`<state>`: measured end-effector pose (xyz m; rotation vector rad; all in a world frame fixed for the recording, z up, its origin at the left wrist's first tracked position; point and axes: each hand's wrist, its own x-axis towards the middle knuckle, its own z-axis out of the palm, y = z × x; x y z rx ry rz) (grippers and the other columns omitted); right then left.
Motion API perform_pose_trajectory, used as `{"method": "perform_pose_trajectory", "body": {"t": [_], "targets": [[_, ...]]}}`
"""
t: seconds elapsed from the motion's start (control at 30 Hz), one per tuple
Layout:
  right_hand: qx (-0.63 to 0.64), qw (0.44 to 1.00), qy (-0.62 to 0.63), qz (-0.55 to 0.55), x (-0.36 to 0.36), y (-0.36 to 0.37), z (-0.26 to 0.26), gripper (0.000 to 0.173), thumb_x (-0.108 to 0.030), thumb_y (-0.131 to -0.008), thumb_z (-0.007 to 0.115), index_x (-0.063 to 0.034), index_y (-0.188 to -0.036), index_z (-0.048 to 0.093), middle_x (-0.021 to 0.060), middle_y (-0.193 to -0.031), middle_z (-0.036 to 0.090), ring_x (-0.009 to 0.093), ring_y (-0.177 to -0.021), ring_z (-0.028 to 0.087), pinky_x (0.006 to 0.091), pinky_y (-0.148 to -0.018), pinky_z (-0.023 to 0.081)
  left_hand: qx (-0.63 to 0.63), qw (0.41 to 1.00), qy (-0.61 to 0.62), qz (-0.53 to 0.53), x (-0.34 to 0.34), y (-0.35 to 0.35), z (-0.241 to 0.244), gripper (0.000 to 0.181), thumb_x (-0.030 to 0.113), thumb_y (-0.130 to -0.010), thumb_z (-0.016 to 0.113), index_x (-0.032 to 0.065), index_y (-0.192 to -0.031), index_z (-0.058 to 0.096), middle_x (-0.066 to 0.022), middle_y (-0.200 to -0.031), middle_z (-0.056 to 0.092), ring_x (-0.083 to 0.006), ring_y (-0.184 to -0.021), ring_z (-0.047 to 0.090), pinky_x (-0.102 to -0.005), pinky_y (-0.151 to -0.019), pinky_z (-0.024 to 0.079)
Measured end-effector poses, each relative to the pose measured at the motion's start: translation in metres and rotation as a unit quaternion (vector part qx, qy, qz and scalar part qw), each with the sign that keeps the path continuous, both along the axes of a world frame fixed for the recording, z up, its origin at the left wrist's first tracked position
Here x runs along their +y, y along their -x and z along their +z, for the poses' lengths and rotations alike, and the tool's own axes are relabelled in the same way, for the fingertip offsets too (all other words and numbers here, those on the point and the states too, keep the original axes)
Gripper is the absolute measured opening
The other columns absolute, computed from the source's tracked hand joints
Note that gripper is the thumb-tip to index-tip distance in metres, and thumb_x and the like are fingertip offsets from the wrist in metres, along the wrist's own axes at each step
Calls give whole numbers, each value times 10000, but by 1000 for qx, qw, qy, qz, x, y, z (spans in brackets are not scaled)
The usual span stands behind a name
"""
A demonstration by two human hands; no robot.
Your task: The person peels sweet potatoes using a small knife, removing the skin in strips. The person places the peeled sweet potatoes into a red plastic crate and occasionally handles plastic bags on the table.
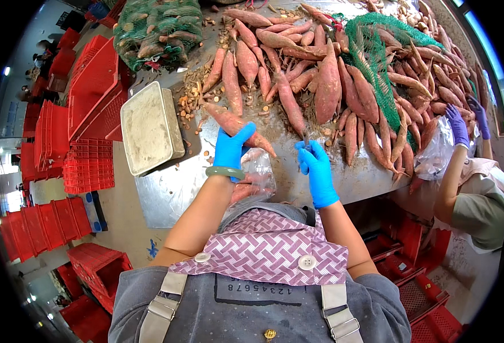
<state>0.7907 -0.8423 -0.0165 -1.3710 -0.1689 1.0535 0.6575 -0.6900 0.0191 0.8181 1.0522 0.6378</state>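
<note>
My left hand (231,148), in a blue glove with a green bangle at the wrist, is closed around a sweet potato (224,118). Beneath it, a clear plastic bag (258,171) with sweet potatoes inside lies at the table's near edge. My right hand (316,167), gloved in blue, grips a small dark tool (306,139), perhaps a knife; most of it is hidden by the fingers. Just beyond that hand, a large pile of sweet potatoes (329,85) spreads over the metal table (153,206). Cut root ends (187,105) are scattered left of the pile.
A dirty white tray (144,128) stands left of my left hand. Behind it is a full green mesh sack (157,32); another green net (376,73) lies over the pile. Red crates (91,90) are stacked at left. At right, a co-worker's purple-gloved hands (458,126) are by another bag.
</note>
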Motion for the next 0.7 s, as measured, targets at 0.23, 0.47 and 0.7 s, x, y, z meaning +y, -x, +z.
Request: {"method": "perform_pose_trajectory", "body": {"t": [0.23,0.47,0.7], "targets": [[18,994,-1,112,-2,5,-14,259,-131,-851,568,-5,-1075,539,67,-986,588,96,-739,528,228,-642,434,132,961,-236,-60,-28,2,9,563,214,-690,751,-9,-1105,444,-131,-1019,556,-199,-918,549,-329,-770,464],[21,998,-59,14,-24,18,-28,491,-159,-857,572,-26,-1304,418,137,-1273,482,206,-1143,487,331,-946,396,52,988,-81,-123,-55,8,4,627,205,-756,685,7,-1272,389,-133,-1097,551,-205,-963,545,-327,-806,456],[305,943,-112,-75,-31,20,-11,504,-283,-831,579,-34,-1245,436,91,-1035,551,198,-917,547,322,-817,456,24,903,-165,-396,-68,6,3,623,137,-796,637,101,-1353,361,-94,-1155,512,-170,-926,547,-280,-798,486]]}}
